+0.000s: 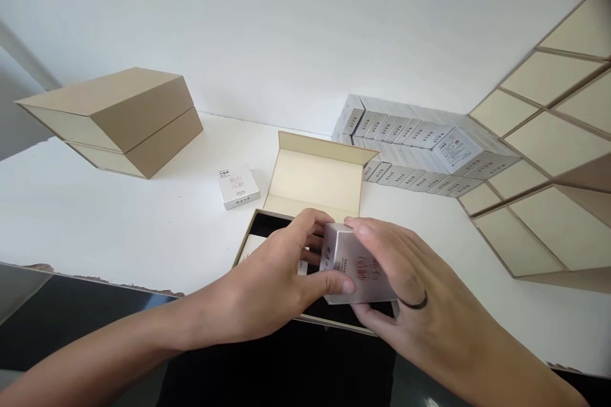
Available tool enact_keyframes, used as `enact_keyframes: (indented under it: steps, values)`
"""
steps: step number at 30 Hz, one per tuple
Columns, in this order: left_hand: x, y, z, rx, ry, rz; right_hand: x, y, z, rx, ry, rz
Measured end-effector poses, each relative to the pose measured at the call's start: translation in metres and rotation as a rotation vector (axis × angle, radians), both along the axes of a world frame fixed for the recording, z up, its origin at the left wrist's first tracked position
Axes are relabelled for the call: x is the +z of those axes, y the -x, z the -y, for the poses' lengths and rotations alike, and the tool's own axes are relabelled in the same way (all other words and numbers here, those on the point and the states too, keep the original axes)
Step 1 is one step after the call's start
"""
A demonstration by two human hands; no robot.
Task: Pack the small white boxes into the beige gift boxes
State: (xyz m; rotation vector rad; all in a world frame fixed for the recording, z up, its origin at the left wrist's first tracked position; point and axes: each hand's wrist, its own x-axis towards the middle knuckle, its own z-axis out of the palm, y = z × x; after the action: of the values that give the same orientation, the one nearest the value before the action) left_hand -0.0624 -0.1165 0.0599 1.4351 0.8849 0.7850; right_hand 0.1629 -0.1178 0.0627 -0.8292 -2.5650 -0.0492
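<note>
Both hands grip a small silver-white carton (351, 261) with dark and reddish print, tilted above an open gift box (312, 181). My left hand (286, 273) has its thumb on the carton's front and its fingers around the left end. My right hand (405, 273) wraps the right end, with a dark ring on one finger. The gift box has a cream lid folded back and a black insert (270, 224). A pale printed piece (252, 245) shows in its left part, mostly hidden by my left hand.
A single silver-white carton (238, 186) lies left of the gift box. Two closed tan boxes (143, 121) are stacked at the left. Rows of small cartons (405, 146) stand against the wall, beside a pile of gift boxes (548, 140) at the right.
</note>
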Motion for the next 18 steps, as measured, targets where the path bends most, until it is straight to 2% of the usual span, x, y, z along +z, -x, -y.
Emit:
enact_keyframes:
  steps: [3,6,9,12,14,18]
  values:
    - [0.000,0.019,0.004,-0.004,-0.252,-0.312,0.000,-0.005,-0.005,-0.079,0.080,0.028]
    - [-0.006,0.041,0.009,-0.074,-0.424,-0.520,0.001,-0.006,-0.008,-0.136,0.275,0.200]
    - [-0.013,0.055,0.014,-0.045,-0.513,-0.638,0.001,-0.001,-0.013,-0.131,0.476,0.349]
    - [-0.014,0.064,0.014,-0.006,-0.531,-0.693,0.001,0.004,-0.018,-0.132,0.576,0.356]
    - [-0.012,0.071,0.006,0.097,-0.524,-0.716,0.003,0.007,-0.019,-0.125,0.622,0.331]
    - [-0.010,0.095,-0.035,0.469,-0.406,-0.899,0.011,0.012,-0.018,-0.082,0.762,0.373]
